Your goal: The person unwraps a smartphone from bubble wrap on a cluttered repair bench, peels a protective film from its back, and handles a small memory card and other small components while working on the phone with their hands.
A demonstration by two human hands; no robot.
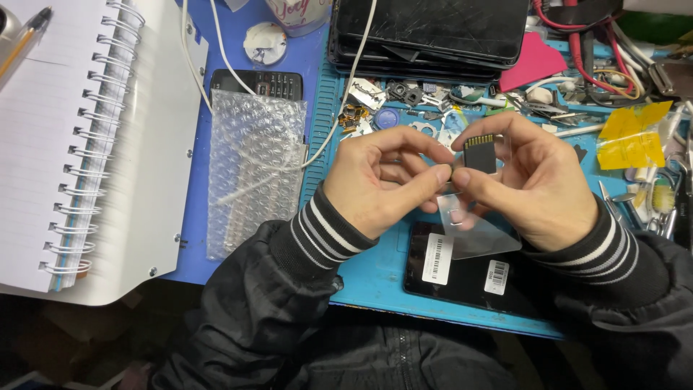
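Black jacket sleeves with striped cuffs (325,235) fill the bottom of the frame, nearest the camera. Above them, both hands meet at frame centre over a blue work mat (375,278).

The right hand (538,184) pinches a small black memory card (480,153) between thumb and forefinger, gold contacts at the card's top edge, long axis roughly vertical in the frame, tilted slightly. A clear plastic sleeve (480,235) hangs below the card, down over a dark phone (462,278) with white barcode stickers lying on the mat.

The left hand (375,180) is curled, thumb and forefinger tips closed together just left of the card, touching or almost touching its lower left edge; can't tell if they actually grip the card or the sleeve. Card sits right of the left fingertips, inside the right fingers, so the right hand is the nearer one.

Left of frame: bubble-wrap bag (253,170), spiral notebook (86,144). Upper centre: stacked dark screens (433,32).
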